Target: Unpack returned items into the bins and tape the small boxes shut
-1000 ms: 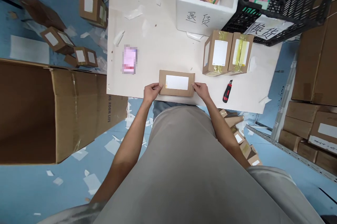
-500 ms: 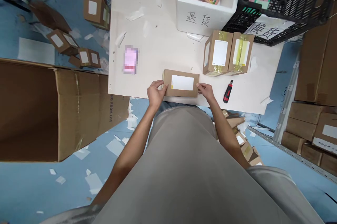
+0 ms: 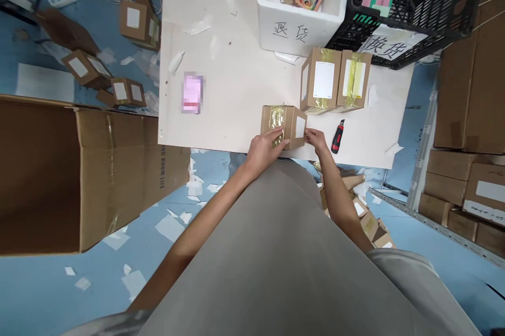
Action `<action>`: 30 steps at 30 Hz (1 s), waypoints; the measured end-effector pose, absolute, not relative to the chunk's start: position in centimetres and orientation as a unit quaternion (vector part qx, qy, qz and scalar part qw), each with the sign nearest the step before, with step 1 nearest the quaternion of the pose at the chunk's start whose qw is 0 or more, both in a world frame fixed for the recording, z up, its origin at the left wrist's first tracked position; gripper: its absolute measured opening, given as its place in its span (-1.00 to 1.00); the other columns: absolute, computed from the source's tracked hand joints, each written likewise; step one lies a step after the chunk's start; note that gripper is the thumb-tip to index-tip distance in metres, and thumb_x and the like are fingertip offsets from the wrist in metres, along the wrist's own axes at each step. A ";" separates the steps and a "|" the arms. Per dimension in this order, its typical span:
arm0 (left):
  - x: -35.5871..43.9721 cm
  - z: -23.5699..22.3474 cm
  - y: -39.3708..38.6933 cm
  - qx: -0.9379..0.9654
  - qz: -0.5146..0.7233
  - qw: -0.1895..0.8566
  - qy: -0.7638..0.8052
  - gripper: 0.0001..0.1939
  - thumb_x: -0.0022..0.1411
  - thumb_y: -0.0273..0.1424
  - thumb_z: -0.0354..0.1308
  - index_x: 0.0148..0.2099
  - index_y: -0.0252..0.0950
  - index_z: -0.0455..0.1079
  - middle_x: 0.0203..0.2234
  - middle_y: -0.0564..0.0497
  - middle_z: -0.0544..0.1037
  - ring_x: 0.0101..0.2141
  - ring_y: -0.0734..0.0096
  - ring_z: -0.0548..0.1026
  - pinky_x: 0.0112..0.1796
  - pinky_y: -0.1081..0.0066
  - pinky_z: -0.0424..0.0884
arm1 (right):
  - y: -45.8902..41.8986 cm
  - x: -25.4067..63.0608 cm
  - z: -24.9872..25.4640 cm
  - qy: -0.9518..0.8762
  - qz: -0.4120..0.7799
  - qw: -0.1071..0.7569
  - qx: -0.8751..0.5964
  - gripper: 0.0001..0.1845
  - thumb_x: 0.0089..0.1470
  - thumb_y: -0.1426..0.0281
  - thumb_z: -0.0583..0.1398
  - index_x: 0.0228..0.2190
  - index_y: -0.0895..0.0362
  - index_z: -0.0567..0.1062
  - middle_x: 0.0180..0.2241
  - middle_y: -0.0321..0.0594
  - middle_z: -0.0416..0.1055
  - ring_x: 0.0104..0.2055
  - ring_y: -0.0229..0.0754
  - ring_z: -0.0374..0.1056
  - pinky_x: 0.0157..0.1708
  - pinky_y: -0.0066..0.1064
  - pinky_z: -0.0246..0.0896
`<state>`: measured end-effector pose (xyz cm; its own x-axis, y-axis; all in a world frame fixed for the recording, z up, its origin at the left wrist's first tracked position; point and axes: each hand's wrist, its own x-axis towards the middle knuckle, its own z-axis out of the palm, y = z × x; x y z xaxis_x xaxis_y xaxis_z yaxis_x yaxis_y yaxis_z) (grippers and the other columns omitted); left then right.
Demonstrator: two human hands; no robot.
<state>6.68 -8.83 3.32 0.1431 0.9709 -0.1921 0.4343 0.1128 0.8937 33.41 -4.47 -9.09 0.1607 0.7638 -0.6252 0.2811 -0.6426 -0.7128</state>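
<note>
A small cardboard box [image 3: 299,128] stands at the table's front edge, its yellow-taped face up and a white label toward the right. My left hand [image 3: 268,146] holds it from the left, fingers over the taped face. At the box's lower right edge, the fingers of my right hand [image 3: 316,139] are pinched against the cardboard. A red and black utility knife [image 3: 337,137] lies just right of that hand with its blade end pointing away. Two taped, labelled cardboard boxes [image 3: 323,81] stand side by side behind it.
On the white table [image 3: 229,125] lies a blurred pink item [image 3: 192,93]. A white foam bin [image 3: 300,36] and a black crate [image 3: 418,36] stand at the back, holding small packages. Left is a large open carton [image 3: 118,168]; right, a rack [image 3: 418,152] with stacked boxes.
The box has been turned from label-up to taped face up, with the label now at its right. My left hand has moved right, onto the taped face.
</note>
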 end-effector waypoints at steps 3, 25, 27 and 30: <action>5.2 2.9 -9.1 0.569 0.294 0.434 0.634 -0.65 0.46 -0.13 0.43 0.16 -0.18 0.75 0.28 -0.09 0.69 0.31 -0.15 0.62 0.41 0.00 0.48 | -5.0 33.2 -8.5 -0.337 0.546 0.228 -0.732 -0.58 0.10 0.10 0.46 -0.15 0.16 0.70 -0.35 -0.24 0.66 -0.25 -0.15 0.58 0.01 -0.15 0.62; -8.1 -8.7 -10.5 0.231 0.342 0.474 0.778 -0.52 0.19 -0.16 0.51 0.04 -0.38 0.65 0.01 -0.28 0.77 0.03 0.09 0.73 0.15 0.13 0.64 | -5.4 19.4 -0.1 -0.672 0.376 0.060 -0.635 -0.83 0.46 0.27 0.29 -0.17 0.05 0.67 -0.09 -0.03 0.70 0.02 0.12 0.63 0.12 -0.11 0.51; -9.5 -9.2 -10.7 0.182 0.348 0.466 0.793 -0.52 0.19 -0.22 0.51 0.07 -0.37 0.63 0.03 -0.27 0.75 0.00 0.19 0.71 0.14 0.16 0.63 | -5.5 16.0 1.8 -0.717 0.369 0.060 -0.589 -0.78 0.53 0.26 0.23 -0.06 0.07 0.67 0.00 0.01 0.67 0.05 0.12 0.62 0.12 -0.12 0.52; -10.8 -9.7 -10.7 0.124 0.345 0.469 0.803 -0.59 0.25 -0.23 0.47 0.07 -0.32 0.60 -0.04 -0.17 0.73 -0.09 0.34 0.69 0.07 0.24 0.64 | -5.5 11.1 4.1 -0.764 0.368 0.027 -0.529 -0.65 0.58 0.32 0.11 0.10 0.17 0.65 0.12 0.16 0.61 0.05 0.13 0.63 0.06 -0.13 0.57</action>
<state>-10.77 -10.75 -9.69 -0.5289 0.5238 -0.6677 -0.1245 0.7304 0.6716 11.07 -5.54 4.08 -0.4381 0.8288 -0.3481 0.7889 0.1689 -0.5909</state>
